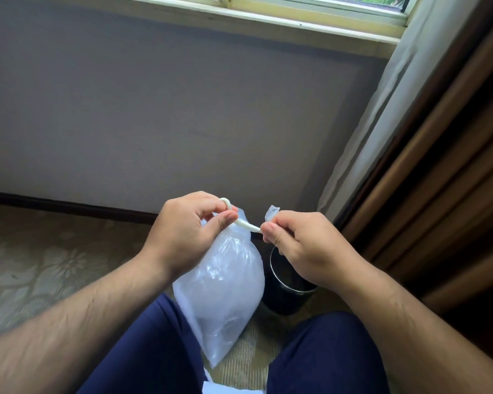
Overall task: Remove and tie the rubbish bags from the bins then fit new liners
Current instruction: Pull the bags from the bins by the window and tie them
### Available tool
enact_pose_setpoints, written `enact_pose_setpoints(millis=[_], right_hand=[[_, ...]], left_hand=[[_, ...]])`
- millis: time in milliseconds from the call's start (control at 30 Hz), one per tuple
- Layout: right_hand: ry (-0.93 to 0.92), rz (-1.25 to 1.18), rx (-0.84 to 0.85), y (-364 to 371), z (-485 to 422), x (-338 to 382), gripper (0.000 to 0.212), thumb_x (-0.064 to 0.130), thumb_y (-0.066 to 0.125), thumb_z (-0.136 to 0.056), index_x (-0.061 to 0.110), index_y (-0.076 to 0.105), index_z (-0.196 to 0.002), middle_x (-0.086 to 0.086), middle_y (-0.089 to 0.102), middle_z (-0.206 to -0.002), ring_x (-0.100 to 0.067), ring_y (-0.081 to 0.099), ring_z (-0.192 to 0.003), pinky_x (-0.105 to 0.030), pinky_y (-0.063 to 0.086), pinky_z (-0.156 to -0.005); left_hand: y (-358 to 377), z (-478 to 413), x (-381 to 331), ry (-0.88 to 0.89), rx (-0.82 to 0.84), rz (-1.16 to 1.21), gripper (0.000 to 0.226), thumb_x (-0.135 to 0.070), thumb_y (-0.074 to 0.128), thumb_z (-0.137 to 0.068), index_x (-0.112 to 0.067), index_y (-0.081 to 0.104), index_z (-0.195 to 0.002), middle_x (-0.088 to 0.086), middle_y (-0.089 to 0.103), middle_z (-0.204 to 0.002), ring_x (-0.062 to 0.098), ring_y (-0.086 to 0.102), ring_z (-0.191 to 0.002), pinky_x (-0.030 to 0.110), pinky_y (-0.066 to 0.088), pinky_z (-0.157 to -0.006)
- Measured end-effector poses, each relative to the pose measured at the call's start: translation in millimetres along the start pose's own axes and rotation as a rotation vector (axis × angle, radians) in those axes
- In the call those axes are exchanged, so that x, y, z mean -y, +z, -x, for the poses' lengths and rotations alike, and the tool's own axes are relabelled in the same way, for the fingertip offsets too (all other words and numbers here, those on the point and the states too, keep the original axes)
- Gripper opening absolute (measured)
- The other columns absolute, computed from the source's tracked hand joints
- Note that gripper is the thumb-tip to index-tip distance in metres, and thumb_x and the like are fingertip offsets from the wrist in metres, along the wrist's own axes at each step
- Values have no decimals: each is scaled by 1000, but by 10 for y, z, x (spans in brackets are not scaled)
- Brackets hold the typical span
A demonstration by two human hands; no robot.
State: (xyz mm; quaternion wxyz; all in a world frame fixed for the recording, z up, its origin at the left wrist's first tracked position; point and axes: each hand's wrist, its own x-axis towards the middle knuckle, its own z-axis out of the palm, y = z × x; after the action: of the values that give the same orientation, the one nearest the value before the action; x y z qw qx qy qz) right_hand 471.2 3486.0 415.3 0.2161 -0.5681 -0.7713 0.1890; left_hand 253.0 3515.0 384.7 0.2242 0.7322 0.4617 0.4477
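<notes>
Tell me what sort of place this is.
Most likely a hotel or guest room, though that is a guess: patterned carpet, a heavy brown curtain beside a wood-framed window, and a small black waste bin standing on the floor near the wall.

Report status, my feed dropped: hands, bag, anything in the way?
Left hand and right hand pinch the twisted neck of the rubbish bag, knot unfinished. Black bin behind right wrist. Nothing blocking.

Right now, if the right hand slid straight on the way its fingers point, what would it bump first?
Probably the left hand, which pinches the same twisted neck of the rubbish bag that the right hand holds. Depth is unclear.
</notes>
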Motion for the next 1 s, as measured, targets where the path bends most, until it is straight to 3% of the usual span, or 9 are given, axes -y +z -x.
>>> enact_pose_setpoints(millis=[133, 233, 333, 467, 600, 667, 767, 900, 1000], right_hand=[[11, -46, 118, -45, 40, -1, 23, 38, 60, -97, 28, 64, -77, 6, 62, -66, -6, 51, -59, -20, 39, -55], [26, -96, 112, -44, 43, -7, 23, 37, 61, -97, 26, 67, -79, 3, 67, -71, -5, 51, -57, -17, 38, -53], [64, -238, 130, -38, 66, 15, 25, 33, 58, -99, 23, 69, -80, 6, 68, -68, -1, 51, -56, -16, 38, -56], [156, -542, 97, 53, 120, -3, 27, 33, 58, -98, 17, 72, -83, -1, 67, -67, -8, 59, -65, -29, 50, -71], [270, -829, 36, 187, 153, -4, 27, 35, 62, -94, 16, 77, -84, -3, 68, -70, -17, 60, -69, -35, 48, -71], [311, -850, -11, 246, 161, 3, 23, 26, 63, -98, 16, 80, -87, -4, 73, -76, -17, 65, -74, -35, 49, -73], [346, -899, -52, 312, 174, 22, 19, 23, 64, -97, 16, 81, -89, -5, 76, -83, -17, 68, -77, -35, 49, -75], [325, -877, -75, 371, 185, 67, 15, 20, 68, -95, 22, 82, -97, 1, 75, -83, -12, 67, -78, -31, 51, -74], [255, -780, -123, 398, 184, 72, 14, 18, 71, -93, 22, 81, -102, 7, 78, -89, -6, 71, -86, -29, 55, -79]], left_hand=[[-10, -2, 56, -11, 52, -64, 17, -31, 63, -93, -23, 76, -87, -16, 72, -94, 6, 67, -95, 20, 48, -84], [-1, 17, 59, -21, 113, -118, 15, -20, 64, -95, -21, 77, -90, -13, 71, -96, 2, 64, -96, 14, 46, -84], [1, 46, 44, -54, 145, -94, 10, -22, 71, -90, -26, 79, -85, -16, 68, -93, 3, 64, -90, 11, 45, -78], [16, 89, -6, -149, 119, 77, 14, -18, 82, -79, -23, 74, -68, -11, 72, -82, 6, 68, -77, 19, 52, -70], [54, 109, -52, -279, 104, 215, 22, -17, 84, -77, -17, 62, -74, -1, 72, -75, 23, 68, -70, 35, 55, -66], [71, 108, -57, -300, 114, 202, 23, -18, 82, -79, -22, 60, -82, 0, 69, -75, 27, 65, -74, 37, 53, -69], [100, 118, -49, -377, 108, 258, 16, -19, 78, -83, -27, 65, -88, -2, 69, -78, 17, 65, -73, 37, 54, -75], [151, 159, -78, -552, 90, 478, 8, -10, 66, -92, -16, 71, -96, 6, 75, -82, 14, 67, -78, 47, 54, -90], [162, 182, -97, -607, 79, 588, 11, -11, 63, -95, -12, 70, -103, 11, 76, -88, 19, 69, -83, 55, 50, -97]])
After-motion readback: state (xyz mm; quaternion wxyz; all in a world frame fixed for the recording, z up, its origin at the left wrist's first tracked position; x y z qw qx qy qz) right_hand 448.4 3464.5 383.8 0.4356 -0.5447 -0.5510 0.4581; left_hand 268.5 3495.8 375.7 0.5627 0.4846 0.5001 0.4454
